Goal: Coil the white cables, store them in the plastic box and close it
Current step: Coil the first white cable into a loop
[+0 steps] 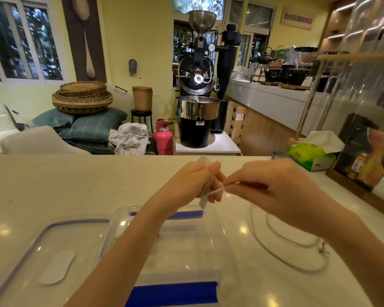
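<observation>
Centrally, fingers of the left hand (192, 181) clench a bundled white cable (205, 189); fingers of the right hand (266, 191) pinch its loose strand. Below sits the open clear plastic box (217, 244) with blue clasps; its transparent lid (53, 251) lies left, a second white cable (282, 258) right, on the pale worktop (75, 185).

Two white cables: one bundled cable (205, 187) held in two hands, one loose cable (284, 247) near the worktop's right edge. One plastic box (217, 240), one lid (31, 247) beside it. One tissue pack (310, 155) at the far right corner.
</observation>
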Demonstrator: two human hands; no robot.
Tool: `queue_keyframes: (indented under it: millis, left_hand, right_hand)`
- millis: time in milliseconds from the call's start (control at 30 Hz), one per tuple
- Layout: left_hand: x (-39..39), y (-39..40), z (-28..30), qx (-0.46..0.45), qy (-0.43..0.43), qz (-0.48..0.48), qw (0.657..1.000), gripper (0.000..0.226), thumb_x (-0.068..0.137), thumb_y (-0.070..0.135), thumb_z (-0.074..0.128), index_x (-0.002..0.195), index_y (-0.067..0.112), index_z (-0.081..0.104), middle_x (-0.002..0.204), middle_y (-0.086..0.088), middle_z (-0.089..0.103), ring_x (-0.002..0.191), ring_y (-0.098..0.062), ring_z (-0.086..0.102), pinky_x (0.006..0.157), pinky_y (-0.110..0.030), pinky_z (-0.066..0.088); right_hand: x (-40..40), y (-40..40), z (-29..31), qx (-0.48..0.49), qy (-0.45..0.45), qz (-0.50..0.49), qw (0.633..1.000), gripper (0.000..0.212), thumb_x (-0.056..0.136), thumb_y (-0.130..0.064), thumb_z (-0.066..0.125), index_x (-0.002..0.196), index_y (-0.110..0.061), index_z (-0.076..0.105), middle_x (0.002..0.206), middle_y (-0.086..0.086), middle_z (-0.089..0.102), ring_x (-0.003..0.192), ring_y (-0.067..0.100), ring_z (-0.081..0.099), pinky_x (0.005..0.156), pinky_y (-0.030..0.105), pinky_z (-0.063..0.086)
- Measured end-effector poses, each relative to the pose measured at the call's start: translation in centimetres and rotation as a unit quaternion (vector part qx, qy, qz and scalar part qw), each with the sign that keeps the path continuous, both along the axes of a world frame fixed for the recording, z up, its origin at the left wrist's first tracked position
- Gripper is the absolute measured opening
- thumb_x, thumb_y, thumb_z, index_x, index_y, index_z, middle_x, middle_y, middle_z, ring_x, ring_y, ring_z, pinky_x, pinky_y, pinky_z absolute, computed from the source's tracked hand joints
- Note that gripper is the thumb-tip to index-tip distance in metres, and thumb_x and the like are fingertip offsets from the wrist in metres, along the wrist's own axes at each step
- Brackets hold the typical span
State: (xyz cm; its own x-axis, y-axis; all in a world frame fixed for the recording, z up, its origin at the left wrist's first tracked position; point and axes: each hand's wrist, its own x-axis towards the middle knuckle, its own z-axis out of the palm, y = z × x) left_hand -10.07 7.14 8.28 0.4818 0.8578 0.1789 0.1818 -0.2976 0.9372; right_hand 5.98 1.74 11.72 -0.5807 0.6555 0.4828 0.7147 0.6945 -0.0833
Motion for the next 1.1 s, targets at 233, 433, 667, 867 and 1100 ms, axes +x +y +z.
queue_keyframes:
  millis: [233,433,667,867,1100]
  left_hand:
    - [0.5,-0.6,0.2,-0.137,-0.065,-0.156,0.976,0.060,0.087,0.051,0.021,0.060,0.011,0.058,0.032,0.007,0.038,0.035,-0.010,0.043,0.052,-0.024,0.044]
    - [0.3,-0.6,0.3,-0.243,-0.172,-0.242,0.924,0.060,0.089,0.049,0.024,0.058,0.010,0.057,0.029,0.007,0.040,0.044,-0.010,0.052,0.062,-0.022,0.049]
    - [0.3,-0.6,0.5,-0.318,-0.209,-0.261,0.887,0.043,0.086,0.036,0.041,0.053,0.013,0.056,0.026,0.009,0.038,0.042,-0.004,0.049,0.054,-0.017,0.048]
    - [0.4,-0.4,0.1,-0.195,-0.153,-0.075,0.966,0.013,0.076,0.015,0.062,0.072,0.003,0.066,0.054,-0.003,0.061,0.056,-0.010,0.062,0.061,-0.017,0.054]
    - [-0.8,0.0,0.5,0.025,0.002,0.043,0.999,0.016,0.087,0.017,0.056,0.097,0.013,0.067,0.079,-0.001,0.072,0.072,-0.007,0.069,0.063,-0.018,0.055]
  right_hand:
    - [1.6,2.9,0.1,-0.039,0.169,0.082,0.981,0.015,0.073,-0.038,0.063,0.085,-0.029,0.066,0.066,-0.020,0.059,0.066,0.005,0.059,0.058,0.016,0.049]
    - [1.1,3.7,-1.7,-0.147,0.263,0.071,0.951,0.021,0.078,-0.038,0.058,0.097,-0.032,0.065,0.082,-0.019,0.067,0.072,0.005,0.060,0.062,0.018,0.049]
    - [-0.3,3.4,-3.8,-0.274,0.370,0.078,0.884,0.023,0.083,-0.033,0.044,0.078,-0.016,0.058,0.047,-0.011,0.051,0.039,0.002,0.038,0.039,0.011,0.031]
    - [-0.7,3.7,-5.0,-0.225,0.443,0.019,0.867,0.034,0.082,-0.034,0.047,0.079,-0.004,0.061,0.045,-0.008,0.045,0.038,0.004,0.034,0.037,0.015,0.030]
    - [-0.2,4.0,-4.8,-0.198,0.503,-0.043,0.840,0.034,0.080,-0.040,0.046,0.071,-0.008,0.056,0.055,0.008,0.047,0.039,0.008,0.034,0.035,0.017,0.030]
